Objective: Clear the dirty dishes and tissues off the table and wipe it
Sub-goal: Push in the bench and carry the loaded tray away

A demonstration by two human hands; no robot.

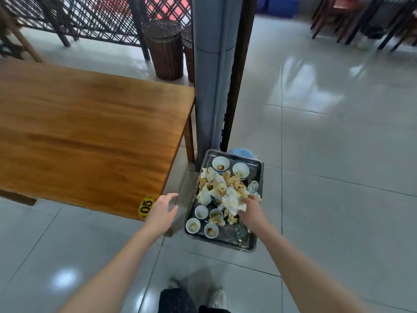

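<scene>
A metal tray (pixel 259 175) sits low on the floor beside the wooden table (pixel 90 123). It holds several small white bowls (pixel 220 164) and cups (pixel 193 225) with food remains, plus a heap of stained tissues (pixel 222 188). My right hand (pixel 251 211) reaches down into the tray, its fingers on the crumpled tissues at the heap's near right side. My left hand (pixel 163 211) hovers with spread, relaxed fingers over the table's near right corner, holding nothing. A yellow "05" tag (pixel 146 207) marks that corner.
A grey padded pillar (pixel 211 75) and a dark post stand right behind the tray. Two wicker baskets (pixel 165 48) stand by a lattice screen at the back. Chair legs (pixel 352 26) fill the far right. Glossy tiled floor spreads to the right. My shoes (pixel 216 298) are at the bottom.
</scene>
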